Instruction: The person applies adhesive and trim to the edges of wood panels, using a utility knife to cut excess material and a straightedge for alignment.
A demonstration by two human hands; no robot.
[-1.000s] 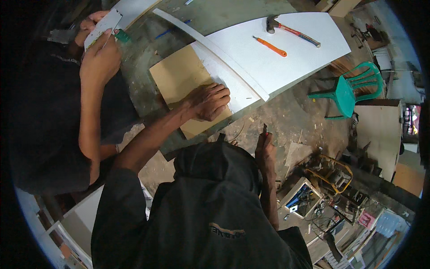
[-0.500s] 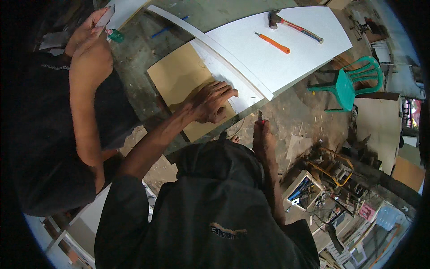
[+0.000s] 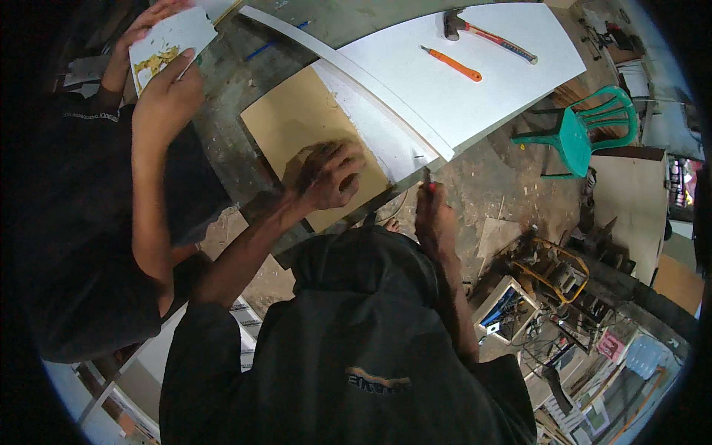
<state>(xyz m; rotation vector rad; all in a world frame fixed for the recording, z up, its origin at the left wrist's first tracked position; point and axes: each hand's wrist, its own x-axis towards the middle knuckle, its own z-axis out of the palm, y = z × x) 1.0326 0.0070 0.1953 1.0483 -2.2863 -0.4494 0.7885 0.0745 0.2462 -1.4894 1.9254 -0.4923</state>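
Note:
My left hand (image 3: 326,176) hovers over or rests on a tan sheet (image 3: 293,111); I cannot tell which. Its fingers are loosely curled, with a gap to the thumb and nothing visible in them. Beside the table edge, my right hand (image 3: 435,216) grips a cutter knife (image 3: 430,185) with a red part, its blade pointing away from me. Next to the tan sheet lies a white panel (image 3: 371,133). A long, narrow white strip (image 3: 356,80) crosses the panel. A small dark sliver (image 3: 417,156) sits near the panel's near corner.
A hammer (image 3: 489,37) and an orange-handled tool (image 3: 452,64) lie on the white board (image 3: 404,48). To the left, a co-worker's hands (image 3: 172,89) hold a white piece (image 3: 174,44) smeared yellowish. A green chair (image 3: 575,141) stands at right. A blue pen-like stick (image 3: 271,46) lies on the table.
My left hand has drawn back leftward from the tan sheet's edge. My right hand and the knife have risen slightly toward the table. The co-worker has turned the white piece, showing its smeared face.

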